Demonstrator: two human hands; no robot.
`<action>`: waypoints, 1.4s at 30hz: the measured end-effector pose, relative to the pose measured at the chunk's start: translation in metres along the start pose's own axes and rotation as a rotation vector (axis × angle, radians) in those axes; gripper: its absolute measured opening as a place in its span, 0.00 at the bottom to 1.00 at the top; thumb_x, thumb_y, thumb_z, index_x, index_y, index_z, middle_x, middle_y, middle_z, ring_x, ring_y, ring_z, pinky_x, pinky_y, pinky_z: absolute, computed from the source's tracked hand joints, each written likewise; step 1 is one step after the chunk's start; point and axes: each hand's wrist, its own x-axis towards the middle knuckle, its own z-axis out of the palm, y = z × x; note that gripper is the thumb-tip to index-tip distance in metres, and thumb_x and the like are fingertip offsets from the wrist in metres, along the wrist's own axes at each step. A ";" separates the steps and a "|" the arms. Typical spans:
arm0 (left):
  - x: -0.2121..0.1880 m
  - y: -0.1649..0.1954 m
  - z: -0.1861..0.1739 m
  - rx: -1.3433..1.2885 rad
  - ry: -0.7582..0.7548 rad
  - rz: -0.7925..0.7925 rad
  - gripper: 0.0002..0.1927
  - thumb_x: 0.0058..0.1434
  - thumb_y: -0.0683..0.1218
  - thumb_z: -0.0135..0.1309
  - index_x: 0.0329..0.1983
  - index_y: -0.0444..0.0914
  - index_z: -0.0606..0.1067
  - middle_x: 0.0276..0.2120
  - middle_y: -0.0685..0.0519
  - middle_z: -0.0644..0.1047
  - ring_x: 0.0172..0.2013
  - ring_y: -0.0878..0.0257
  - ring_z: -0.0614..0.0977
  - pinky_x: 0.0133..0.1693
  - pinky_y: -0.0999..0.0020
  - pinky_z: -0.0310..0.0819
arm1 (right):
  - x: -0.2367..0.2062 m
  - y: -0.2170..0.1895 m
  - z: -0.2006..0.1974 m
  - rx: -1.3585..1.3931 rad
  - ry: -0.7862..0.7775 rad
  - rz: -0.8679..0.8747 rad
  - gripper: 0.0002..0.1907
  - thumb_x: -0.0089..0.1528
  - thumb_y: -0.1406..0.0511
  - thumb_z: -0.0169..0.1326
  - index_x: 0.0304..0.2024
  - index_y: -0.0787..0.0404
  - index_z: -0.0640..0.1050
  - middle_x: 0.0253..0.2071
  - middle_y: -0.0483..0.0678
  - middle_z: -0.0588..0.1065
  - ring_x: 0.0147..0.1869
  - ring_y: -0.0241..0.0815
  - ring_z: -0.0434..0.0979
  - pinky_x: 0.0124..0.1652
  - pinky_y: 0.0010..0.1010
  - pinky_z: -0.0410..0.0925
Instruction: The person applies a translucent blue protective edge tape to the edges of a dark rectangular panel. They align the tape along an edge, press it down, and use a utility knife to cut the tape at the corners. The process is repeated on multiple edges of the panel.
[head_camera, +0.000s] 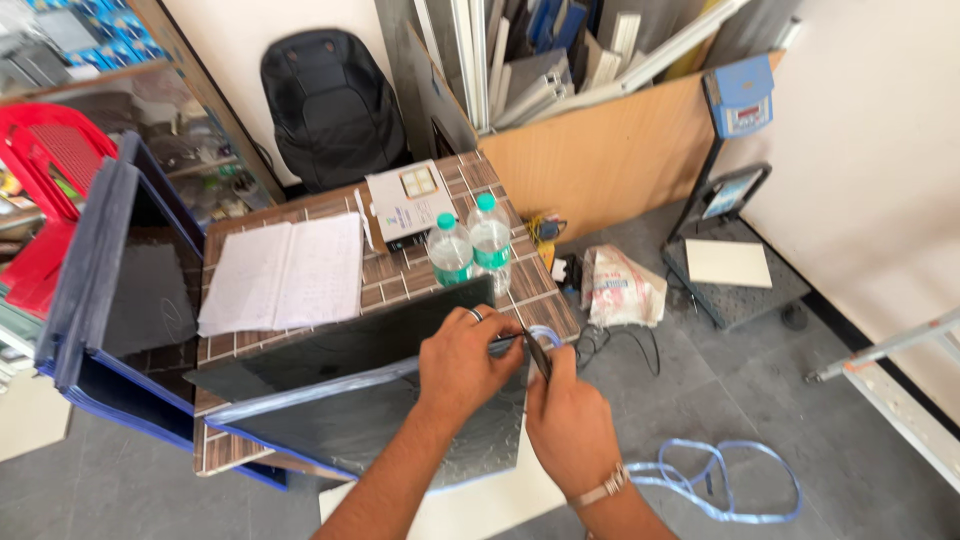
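Grey floor tiles and a small tile-topped table (400, 285) fill my view; from left of centre a stack of dark flat panels (330, 370) edged in blue film runs its long axis up toward the right, and I judge them stiff, heavy and chip-prone, best held under the long edges. At their right corner my left hand (465, 360) pinches the pale blue strap (545, 335) with fingers closed. My right hand (565, 415) grips the same light, limp, slippery strap, trailing loose at lower right.

Matt dark slate-like panel (330, 350), glossy blue plastic strip (720, 480), wood-patterned table (530, 290), paper notebook (285, 270)
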 end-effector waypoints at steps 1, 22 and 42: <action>0.000 0.000 0.000 0.009 0.007 0.007 0.06 0.51 0.49 0.66 0.32 0.47 0.82 0.32 0.62 0.80 0.37 0.60 0.81 0.32 0.62 0.78 | 0.002 -0.002 -0.001 0.002 0.008 -0.025 0.16 0.62 0.66 0.50 0.51 0.63 0.66 0.21 0.64 0.76 0.25 0.69 0.76 0.26 0.59 0.67; 0.002 -0.019 0.000 -0.048 -0.070 -0.023 0.07 0.51 0.50 0.65 0.32 0.46 0.82 0.33 0.59 0.81 0.38 0.58 0.82 0.36 0.58 0.78 | 0.023 -0.011 0.002 -0.082 -0.100 0.074 0.14 0.61 0.64 0.52 0.46 0.62 0.67 0.25 0.66 0.77 0.32 0.71 0.78 0.35 0.61 0.69; 0.004 -0.011 -0.014 -0.093 -0.214 -0.114 0.08 0.55 0.50 0.61 0.37 0.47 0.80 0.35 0.58 0.82 0.39 0.58 0.85 0.37 0.60 0.78 | 0.045 0.043 0.022 0.184 0.077 -0.101 0.23 0.61 0.65 0.56 0.58 0.59 0.69 0.41 0.56 0.81 0.40 0.58 0.83 0.38 0.44 0.73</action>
